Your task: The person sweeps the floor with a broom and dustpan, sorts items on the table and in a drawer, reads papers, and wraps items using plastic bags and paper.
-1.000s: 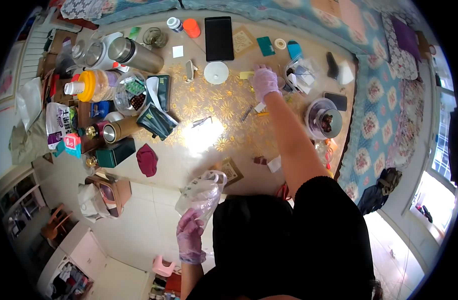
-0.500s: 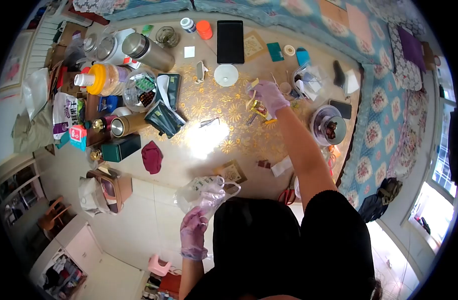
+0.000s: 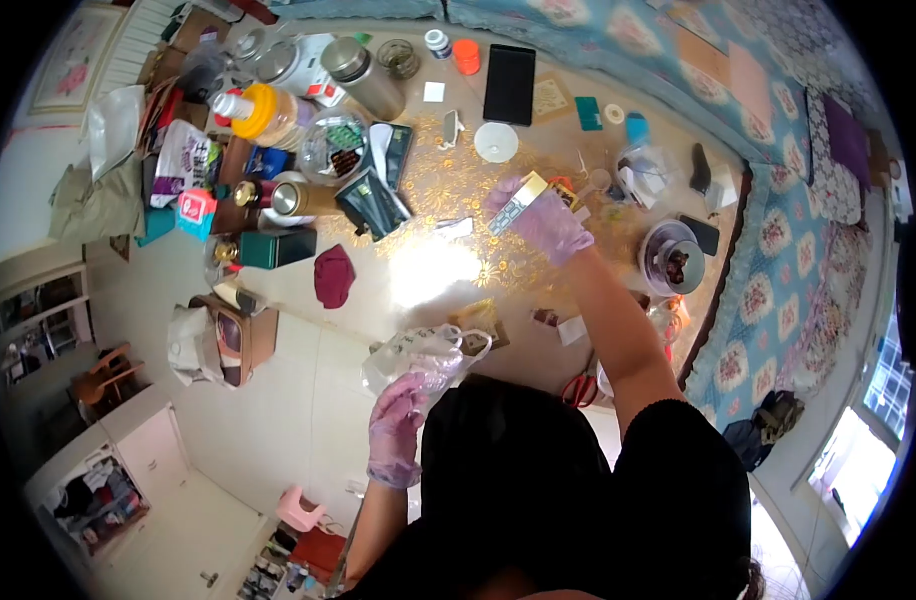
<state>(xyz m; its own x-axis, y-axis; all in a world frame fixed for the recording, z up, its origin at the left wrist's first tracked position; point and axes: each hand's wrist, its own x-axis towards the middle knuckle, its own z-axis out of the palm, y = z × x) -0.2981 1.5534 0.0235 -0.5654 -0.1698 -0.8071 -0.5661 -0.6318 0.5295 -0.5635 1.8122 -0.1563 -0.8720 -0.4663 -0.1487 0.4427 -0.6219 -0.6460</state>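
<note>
My left hand (image 3: pixel 395 432), in a thin pinkish glove, is closed on a clear plastic bag (image 3: pixel 414 356) at the table's near edge. Over the middle of the table, my gloved right hand (image 3: pixel 544 224) has its fingers closed round a small gold-and-grey wrapper (image 3: pixel 518 203). Other small colourful pieces beside that hand are partly hidden by it. Beyond the fingers lies a white round lid (image 3: pixel 496 142). Part of the bag's contents, if any, cannot be made out.
Bottles, jars and boxes crowd the left side, including a steel thermos (image 3: pixel 366 82) and a yellow-lidded bottle (image 3: pixel 256 112). A black tray (image 3: pixel 509 85) lies at the back. On the right are a bowl (image 3: pixel 676 266) and phone (image 3: pixel 698 235); red-handled scissors (image 3: pixel 580 390) lie near my body.
My right hand has gathered up the gold-and-grey wrapper from among the small pieces on the table. The left hand keeps its hold on the bag. The whole view has shifted and turned slightly.
</note>
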